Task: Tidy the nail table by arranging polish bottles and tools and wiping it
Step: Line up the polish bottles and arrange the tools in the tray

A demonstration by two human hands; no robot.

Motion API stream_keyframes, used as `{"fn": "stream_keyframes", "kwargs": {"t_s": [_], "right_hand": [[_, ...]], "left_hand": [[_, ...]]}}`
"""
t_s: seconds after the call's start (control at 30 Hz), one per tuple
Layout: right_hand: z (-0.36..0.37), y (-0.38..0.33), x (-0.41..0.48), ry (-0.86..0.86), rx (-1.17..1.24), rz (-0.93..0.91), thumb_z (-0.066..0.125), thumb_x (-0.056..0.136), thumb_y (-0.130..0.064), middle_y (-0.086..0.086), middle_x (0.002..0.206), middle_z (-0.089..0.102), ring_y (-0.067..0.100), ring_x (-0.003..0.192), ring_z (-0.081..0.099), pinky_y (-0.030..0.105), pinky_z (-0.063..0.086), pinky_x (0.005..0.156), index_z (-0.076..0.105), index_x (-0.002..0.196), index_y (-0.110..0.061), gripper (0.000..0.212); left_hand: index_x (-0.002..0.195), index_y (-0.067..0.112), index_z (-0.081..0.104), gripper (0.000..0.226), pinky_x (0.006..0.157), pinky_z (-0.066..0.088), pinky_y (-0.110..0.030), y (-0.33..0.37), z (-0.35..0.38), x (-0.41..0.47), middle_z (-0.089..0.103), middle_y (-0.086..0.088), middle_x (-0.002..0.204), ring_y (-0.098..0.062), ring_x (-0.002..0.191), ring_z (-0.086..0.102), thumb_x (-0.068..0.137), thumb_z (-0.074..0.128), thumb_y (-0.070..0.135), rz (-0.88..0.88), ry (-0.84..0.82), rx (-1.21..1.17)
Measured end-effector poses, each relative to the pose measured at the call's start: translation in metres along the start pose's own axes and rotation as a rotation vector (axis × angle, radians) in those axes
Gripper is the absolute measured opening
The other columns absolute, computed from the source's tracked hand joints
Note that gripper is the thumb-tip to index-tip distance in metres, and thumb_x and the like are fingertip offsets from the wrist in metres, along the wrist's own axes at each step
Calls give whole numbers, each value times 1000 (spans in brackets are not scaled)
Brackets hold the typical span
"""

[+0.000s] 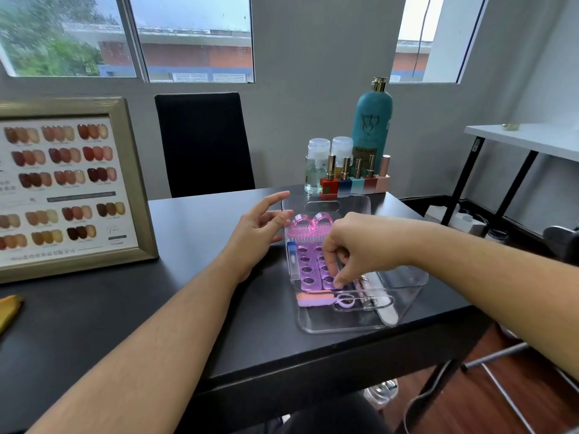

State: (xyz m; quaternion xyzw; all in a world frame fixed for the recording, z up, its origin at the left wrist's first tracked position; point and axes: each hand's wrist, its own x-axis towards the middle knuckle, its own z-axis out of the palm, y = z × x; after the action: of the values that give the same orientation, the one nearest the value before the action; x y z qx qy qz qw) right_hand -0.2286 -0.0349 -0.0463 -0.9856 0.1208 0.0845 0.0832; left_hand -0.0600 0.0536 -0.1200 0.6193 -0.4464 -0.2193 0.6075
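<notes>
A clear plastic tray with cut-out handles sits at the right side of the black bench, holding the tools. The right hand reaches down into it, fingers curled and drawn close together, tips resting on the near end of the purple foam toe separators. Whether they have actually pinched the foam cannot be told. The left hand hovers open at the tray's left wall, fingers spread, holding nothing.

The separators lie flat in the tray's middle, just nearer than a pink nail brush. Judged by appearance, they are light, soft and compressible, not fragile; a pinch at an end or edge should lift them, though the foam will likely flex. A white nail file and small metal tools lie at the tray's near right.

Square polish bottles with gold caps stand in a row at the far edge, before a tall teal bottle. A yellow cloth lies at the near left, untouched.
</notes>
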Motion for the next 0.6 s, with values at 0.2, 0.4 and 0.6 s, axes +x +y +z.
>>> {"fn": "stream_keyframes", "kwargs": {"t_s": [0.2,0.4,0.6], "right_hand": [[0,0,0,1,11,6,77,75,-30,-26,46,53,-10,48,49,17,39,53,68,75,-22,12],[-16,20,-14,93,-2,44,74,77,-29,-11,71,57,-2,59,50,15,36,55,68,84,-33,10],[-7,20,-20,-32,17,45,77,75,-28,-16,101,54,7,86,59,33,51,82,69,92,-37,21]], "left_hand": [[127,35,50,36,91,52,-34,0,0,0,67,3,108,-16,107,62,93,52,25,-1,1,4],[127,36,49,36,95,51,-38,1,0,0,65,1,113,-17,109,61,93,51,27,-8,-5,8],[129,34,48,37,96,50,-38,4,0,-2,64,-3,117,-18,110,60,93,50,26,-8,-7,-1]]}}
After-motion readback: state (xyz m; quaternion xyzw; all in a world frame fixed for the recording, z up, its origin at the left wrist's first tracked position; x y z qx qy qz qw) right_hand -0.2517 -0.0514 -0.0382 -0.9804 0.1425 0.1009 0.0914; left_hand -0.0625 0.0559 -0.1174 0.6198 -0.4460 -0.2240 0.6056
